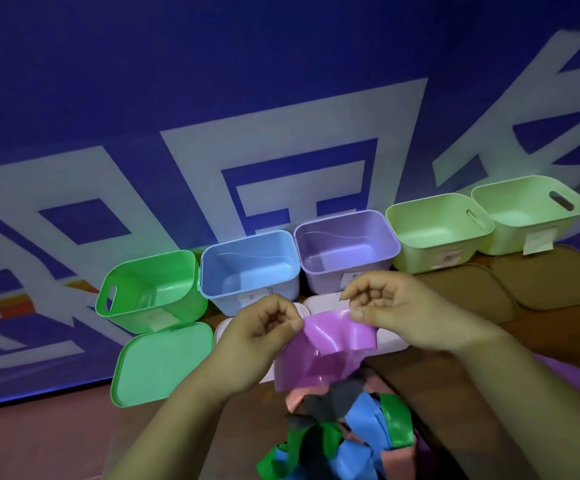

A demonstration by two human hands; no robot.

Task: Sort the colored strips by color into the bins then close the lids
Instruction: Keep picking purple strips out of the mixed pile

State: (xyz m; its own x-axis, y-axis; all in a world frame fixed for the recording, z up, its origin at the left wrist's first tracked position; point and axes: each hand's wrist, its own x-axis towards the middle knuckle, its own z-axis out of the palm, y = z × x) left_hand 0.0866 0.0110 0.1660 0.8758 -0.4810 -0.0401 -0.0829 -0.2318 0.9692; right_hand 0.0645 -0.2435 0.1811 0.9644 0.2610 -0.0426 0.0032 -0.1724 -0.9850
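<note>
Both hands pinch one purple strip (319, 348), holding it up in front of me. My left hand (261, 332) grips its left end and my right hand (392, 306) grips its right end. Below it lies a pile of colored strips (337, 438) in green, blue, pink and dark grey. Behind the hands, open bins stand in a row: a green bin (150, 289), a blue bin (247, 265), a purple bin (347, 244) and two pale green bins (434, 230) (527, 209). All look empty.
A green lid (160, 362) lies flat in front of the green bin. Pale lids (323, 301) sit partly hidden behind my hands. Two brown lids (472, 292) (555, 275) lie before the pale green bins. A blue banner with white characters covers the surface behind.
</note>
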